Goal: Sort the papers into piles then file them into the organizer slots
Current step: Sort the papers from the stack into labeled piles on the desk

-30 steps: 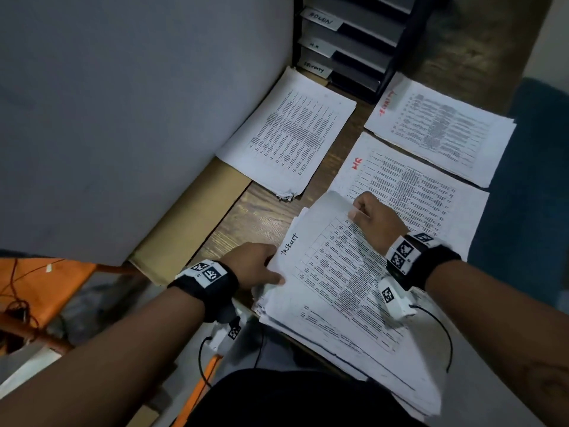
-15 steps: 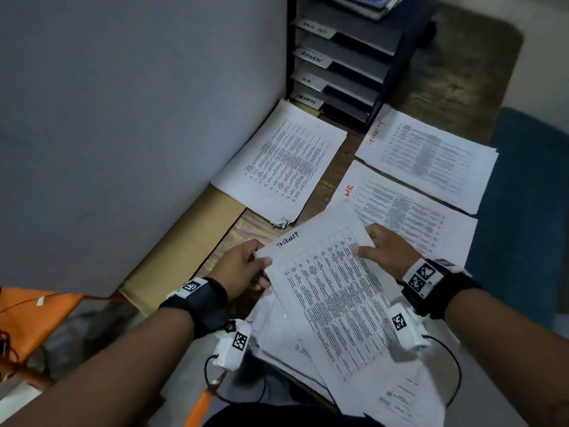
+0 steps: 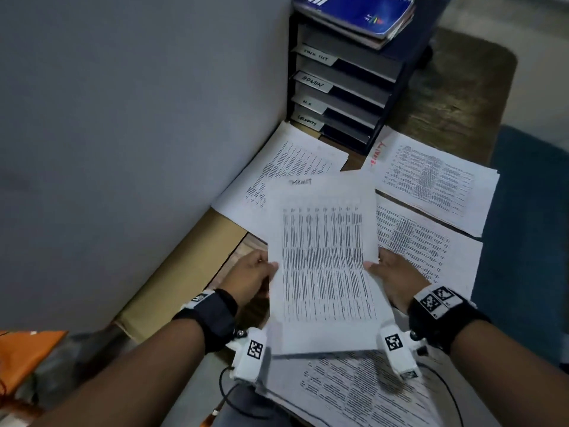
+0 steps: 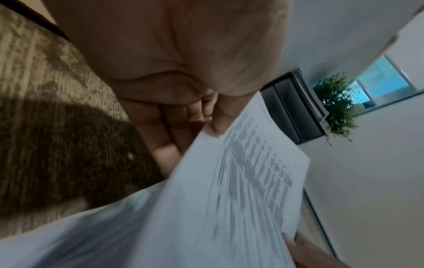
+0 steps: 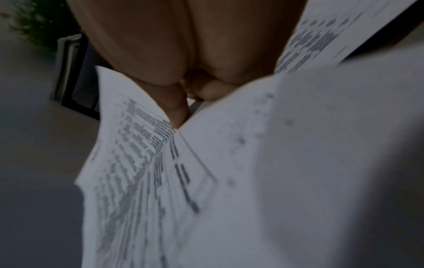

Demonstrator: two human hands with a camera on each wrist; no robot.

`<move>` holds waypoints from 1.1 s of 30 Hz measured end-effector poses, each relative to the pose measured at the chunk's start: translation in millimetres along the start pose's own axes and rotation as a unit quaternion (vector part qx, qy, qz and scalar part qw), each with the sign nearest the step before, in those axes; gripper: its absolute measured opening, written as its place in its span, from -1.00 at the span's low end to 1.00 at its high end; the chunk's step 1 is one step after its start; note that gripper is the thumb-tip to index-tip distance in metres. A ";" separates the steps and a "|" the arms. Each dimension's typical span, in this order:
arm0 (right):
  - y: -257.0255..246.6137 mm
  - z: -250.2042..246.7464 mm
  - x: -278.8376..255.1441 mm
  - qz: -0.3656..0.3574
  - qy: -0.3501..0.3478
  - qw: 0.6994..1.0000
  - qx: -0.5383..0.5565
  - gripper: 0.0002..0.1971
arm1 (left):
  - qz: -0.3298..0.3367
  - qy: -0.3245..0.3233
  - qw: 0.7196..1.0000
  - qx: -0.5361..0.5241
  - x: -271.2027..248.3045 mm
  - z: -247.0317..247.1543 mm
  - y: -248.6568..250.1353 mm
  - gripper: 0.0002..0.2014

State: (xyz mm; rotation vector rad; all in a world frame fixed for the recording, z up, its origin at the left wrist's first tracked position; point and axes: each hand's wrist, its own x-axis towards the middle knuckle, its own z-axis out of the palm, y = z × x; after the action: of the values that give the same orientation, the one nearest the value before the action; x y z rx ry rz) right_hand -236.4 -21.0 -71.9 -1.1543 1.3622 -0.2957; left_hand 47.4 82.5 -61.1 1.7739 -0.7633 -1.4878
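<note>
A printed sheet (image 3: 323, 260) headed with handwritten black letters hangs in the air above the desk. My left hand (image 3: 251, 277) pinches its left edge and my right hand (image 3: 394, 278) pinches its right edge. The left wrist view shows the sheet (image 4: 241, 190) with thumb on top and fingers (image 4: 165, 137) beneath. In the right wrist view the sheet (image 5: 128, 163) is pinched too. The unsorted stack (image 3: 363, 392) lies below my wrists. Three sorted piles lie beyond: left pile (image 3: 295, 161), middle pile (image 3: 428, 245), far right pile (image 3: 431, 180) marked in red. The black organizer (image 3: 345, 87) with labelled slots stands at the back.
A grey partition wall (image 3: 138, 134) borders the desk on the left, with a tan strip (image 3: 184, 272) along its foot. Blue books (image 3: 363, 13) lie on the organizer. A blue chair (image 3: 529, 241) stands at the right. Bare wooden desk (image 3: 455, 94) shows beside the organizer.
Both hands have lifted the top sheet off the unsorted stack and turned it square to me; the left hand moved from the stack's edge to the sheet. The view tilted up to the organizer.
</note>
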 end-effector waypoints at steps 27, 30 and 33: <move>-96.5 92.9 151.0 0.088 0.141 0.983 -0.075 -0.61 | 0.075 0.164 0.981 0.074 103.3 -79.9 28.9 -0.05; -94.6 92.9 156.5 0.104 0.131 0.984 -0.067 -0.69 | 0.075 0.145 0.985 0.061 90.3 -73.0 19.5 -0.07; -94.8 95.4 155.8 0.107 0.138 0.982 -0.069 -0.68 | 0.074 0.141 0.981 0.111 73.8 -66.5 3.9 -0.08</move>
State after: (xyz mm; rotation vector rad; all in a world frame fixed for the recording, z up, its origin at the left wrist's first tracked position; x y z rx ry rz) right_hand -71.6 -137.6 -112.0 -1.0954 1.7597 -0.2124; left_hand 125.6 30.4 -93.8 1.9915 -0.9188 -1.0560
